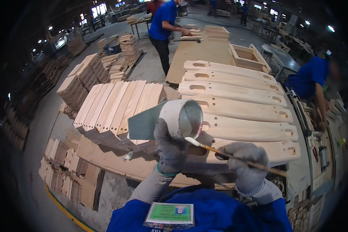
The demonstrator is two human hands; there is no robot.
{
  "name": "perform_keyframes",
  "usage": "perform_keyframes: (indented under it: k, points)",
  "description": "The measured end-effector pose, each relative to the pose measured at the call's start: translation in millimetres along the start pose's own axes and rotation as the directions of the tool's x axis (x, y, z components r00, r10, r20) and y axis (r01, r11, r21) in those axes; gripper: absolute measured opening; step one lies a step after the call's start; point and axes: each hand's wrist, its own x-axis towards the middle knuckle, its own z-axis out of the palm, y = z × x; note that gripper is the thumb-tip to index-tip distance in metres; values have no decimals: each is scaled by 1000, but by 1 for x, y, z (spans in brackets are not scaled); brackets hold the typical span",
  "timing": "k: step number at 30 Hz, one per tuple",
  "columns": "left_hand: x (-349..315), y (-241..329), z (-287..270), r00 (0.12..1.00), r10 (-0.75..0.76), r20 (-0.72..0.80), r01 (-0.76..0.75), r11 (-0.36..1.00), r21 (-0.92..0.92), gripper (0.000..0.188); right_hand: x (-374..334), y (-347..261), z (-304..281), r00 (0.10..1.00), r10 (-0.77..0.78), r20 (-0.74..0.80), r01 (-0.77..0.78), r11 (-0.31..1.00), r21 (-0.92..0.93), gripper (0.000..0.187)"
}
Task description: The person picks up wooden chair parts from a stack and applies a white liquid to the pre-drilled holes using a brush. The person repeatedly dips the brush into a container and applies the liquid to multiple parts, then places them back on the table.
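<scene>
My left hand [170, 149], in a grey glove, is closed around a white cup [173, 116] tipped with its mouth toward the right. A whitish coating lines the inside of the cup. From the cup's left side juts a flat grey-green plate [145, 123]; how the two are joined is hidden. My gloved right hand [247, 164] grips a thin wooden stick [212, 149], perhaps a brush. Its tip, covered in white glue-like stuff, is at the cup's lower rim. Beneath lie long pale wooden slats [239, 110] with slots and round holes at their ends.
A stack of wooden boards [120, 102] with drilled ends stands left of the slats. Beyond the slats are a wooden frame [249, 58] and a table [197, 56]. One person [162, 27] works at that table, another [309, 81] at a bench on the right.
</scene>
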Motion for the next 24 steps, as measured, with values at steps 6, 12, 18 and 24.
perform_keyframes:
  k: [6,12,18,24]
  points:
    - [6,23,-24,804,260,535,-587,203,784,56,138,2,-31,974,203,-101,-222,942,-252,24]
    - [10,19,-11,958,91,273,-267,633,727,60,191,55,-54,930,368,-11,-294,725,-623,33]
    - [9,24,-16,929,99,356,-356,497,791,61,185,75,-55,934,353,63,-213,688,-693,34]
    - [4,17,7,963,149,223,-258,740,622,64,182,92,-59,949,222,225,57,578,-814,38]
